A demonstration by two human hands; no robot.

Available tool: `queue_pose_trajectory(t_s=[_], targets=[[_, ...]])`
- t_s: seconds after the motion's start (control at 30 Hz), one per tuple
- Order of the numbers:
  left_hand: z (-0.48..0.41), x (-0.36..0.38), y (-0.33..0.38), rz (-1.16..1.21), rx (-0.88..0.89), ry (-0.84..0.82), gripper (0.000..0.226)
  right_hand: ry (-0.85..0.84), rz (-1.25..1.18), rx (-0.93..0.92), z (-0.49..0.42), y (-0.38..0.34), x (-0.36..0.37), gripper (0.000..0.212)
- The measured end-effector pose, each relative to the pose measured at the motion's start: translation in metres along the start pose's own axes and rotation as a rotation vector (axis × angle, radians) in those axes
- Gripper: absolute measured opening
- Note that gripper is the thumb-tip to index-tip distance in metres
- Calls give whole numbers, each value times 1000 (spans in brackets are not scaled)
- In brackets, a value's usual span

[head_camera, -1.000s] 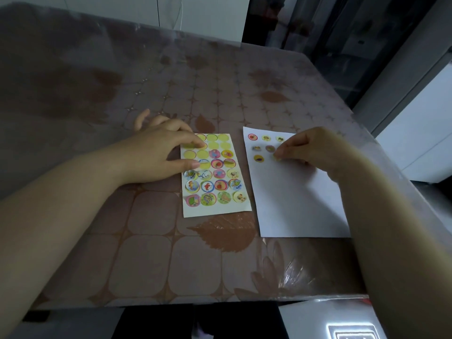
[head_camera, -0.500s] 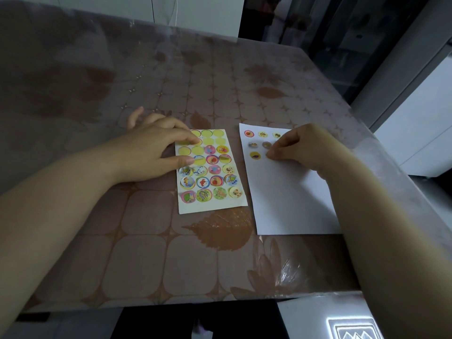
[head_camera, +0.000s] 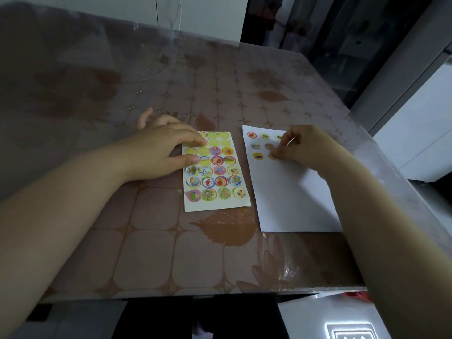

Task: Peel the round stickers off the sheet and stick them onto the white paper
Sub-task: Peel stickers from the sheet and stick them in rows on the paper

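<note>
The sticker sheet [head_camera: 216, 204] lies flat on the table, its top rows mostly bare yellow circles and its lower rows still full of colourful round stickers. My left hand [head_camera: 161, 150] rests on the sheet's upper left, thumb and forefinger pressing it down. The white paper [head_camera: 293, 196] lies just right of the sheet, with several stickers stuck near its top edge, among them a red one [head_camera: 252, 135]. My right hand [head_camera: 305, 148] hovers over that corner with fingers loosely bent. Its thumb tip presses a yellowish sticker [head_camera: 271, 155] onto the paper, and the forefinger is raised apart from it.
The table [head_camera: 151, 253] has a brown leaf-patterned cover under clear plastic. Its front edge runs just below the paper, its right edge close to my right forearm. A white cabinet [head_camera: 420, 133] stands to the right and a lit panel [head_camera: 352, 332] glows at the bottom right.
My right forefinger has lifted away from the thumb, leaving the sticker lying on the paper. My left hand keeps its place on the sheet.
</note>
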State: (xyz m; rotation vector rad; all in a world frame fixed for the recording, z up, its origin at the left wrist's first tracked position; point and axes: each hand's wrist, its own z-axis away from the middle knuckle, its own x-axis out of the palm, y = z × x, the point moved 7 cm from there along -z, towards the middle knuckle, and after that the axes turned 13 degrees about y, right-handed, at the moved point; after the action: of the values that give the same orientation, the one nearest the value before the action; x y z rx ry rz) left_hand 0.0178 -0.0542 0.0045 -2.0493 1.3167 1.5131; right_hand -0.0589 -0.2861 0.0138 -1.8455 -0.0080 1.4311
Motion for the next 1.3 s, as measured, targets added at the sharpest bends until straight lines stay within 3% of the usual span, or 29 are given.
queue_pose_trajectory(t_s=[0.1, 0.2, 0.3, 0.43, 0.57, 0.7, 0.9, 1.03, 1.17, 1.3], targets=[[-1, 0, 2, 12, 7, 5, 65, 31, 4, -227, 6, -31, -2, 15], [-3, 1, 3, 27, 1, 5, 55, -53, 22, -463, 17, -71, 12, 6], [-3, 1, 5, 25, 22, 20, 54, -108, 74, -540, 20, -88, 37, 13], [-5, -6, 9, 65, 78, 86, 57, -120, -15, -501, 14, -87, 57, 16], [-8, -6, 11, 111, 65, 68, 31, -165, -126, -501, 16, -86, 60, 2], [-9, -4, 10, 104, 55, 46, 15, -128, -198, -475, 16, -82, 55, 2], [-8, -4, 8, 100, 72, 65, 22, -15, -264, -368, 7, -76, 7, 7], [-7, -3, 7, 97, 77, 92, 29, -35, -20, -216, -11, -30, -42, 9], [-8, -4, 8, 99, 83, 107, 39, -67, 16, -60, -7, 12, -38, 8], [-7, -4, 9, 85, 77, 93, 26, -30, -83, -38, -5, 25, -19, 14]])
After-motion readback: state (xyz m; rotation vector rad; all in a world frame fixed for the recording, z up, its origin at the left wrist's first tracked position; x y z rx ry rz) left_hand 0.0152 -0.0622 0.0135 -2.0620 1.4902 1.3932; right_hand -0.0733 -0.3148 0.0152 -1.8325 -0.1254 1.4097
